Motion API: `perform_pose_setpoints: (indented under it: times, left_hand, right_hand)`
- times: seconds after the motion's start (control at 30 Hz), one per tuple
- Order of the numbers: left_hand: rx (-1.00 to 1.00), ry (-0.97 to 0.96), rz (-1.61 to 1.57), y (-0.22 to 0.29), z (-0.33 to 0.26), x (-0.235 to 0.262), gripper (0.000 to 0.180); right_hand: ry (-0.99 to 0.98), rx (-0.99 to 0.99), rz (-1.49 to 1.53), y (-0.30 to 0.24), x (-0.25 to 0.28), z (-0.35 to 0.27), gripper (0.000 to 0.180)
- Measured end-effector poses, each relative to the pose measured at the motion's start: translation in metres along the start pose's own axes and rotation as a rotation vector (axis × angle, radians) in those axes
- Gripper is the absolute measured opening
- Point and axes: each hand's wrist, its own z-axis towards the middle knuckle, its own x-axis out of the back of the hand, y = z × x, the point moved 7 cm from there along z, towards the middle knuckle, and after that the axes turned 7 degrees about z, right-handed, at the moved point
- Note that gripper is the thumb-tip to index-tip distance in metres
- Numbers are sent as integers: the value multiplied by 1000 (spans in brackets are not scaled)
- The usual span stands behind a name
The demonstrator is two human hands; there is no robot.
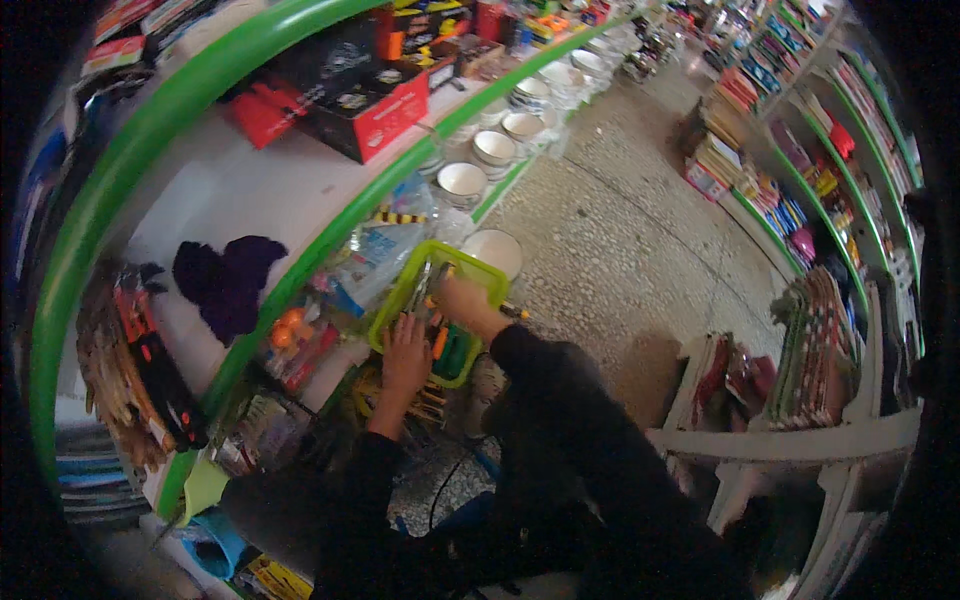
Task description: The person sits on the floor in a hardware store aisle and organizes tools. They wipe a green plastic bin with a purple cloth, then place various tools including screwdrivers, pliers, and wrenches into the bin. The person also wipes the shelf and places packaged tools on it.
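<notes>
- Green-edged shelf (345, 212): seen running along the left of the basket; stacks of white bowls (494, 148) are set beyond the basket.
- Yellow-green basket (402, 290): taken to be thin plastic, light in itself, a little springy at the walls, but weighted by its load. It would best be gripped by the rim at both short ends, since one wall alone may flex.
- Right hand (465, 300): held inside the basket, toward its far right; fingers curled, partly blurred. Whether anything is gripped cannot be told.
- Left hand (405, 350): laid over the basket's left side; fingers extended, loosely spread. No firm hold can be made out.
- Dark green item (453, 356): lodged in the basket's near end; kind not made out, judged stiff.
- Grey metal tool (421, 286): lying inside the basket along its left wall; judged hard, slick, dense for its size. To be lifted near mid-length.
- Orange handle (440, 343): seen mid-basket, between the hands; judged rigid, easily pinched across its width.
</notes>
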Motion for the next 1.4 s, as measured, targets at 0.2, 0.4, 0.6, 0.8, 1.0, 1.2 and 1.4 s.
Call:
perform_pose_setpoints:
  times: [0.2, 0.4, 0.6, 0.8, 1.0, 1.2, 1.4]
  left_hand:
    - [-166, -56, -659, 103, 28, 53, 36]
    - [-192, -711, -1120, 192, 53, -42, 38]
    - [-17, -1057, -872, 207, 28, -149, 47]
    - [24, -1182, -656, 189, 4, -218, 58]
    - [611, -900, -1086, 116, -5, -349, 39]
    - [123, -886, -319, 148, 20, -264, 32]
    - [202, -632, -796, 136, 28, -232, 29]
  right_hand:
    - [294, 96, 567, 90, 155, -18, 35]
    - [377, -599, 624, 329, 47, -123, 30]
    - [118, -947, 707, 391, -180, -227, 48]
    - [199, -1039, 659, 365, -204, -201, 43]
    - [274, -588, 959, 315, -172, -140, 44]
    - [314, -656, 1631, 304, -169, -112, 48]
    - [93, -744, 555, 322, -202, -120, 39]
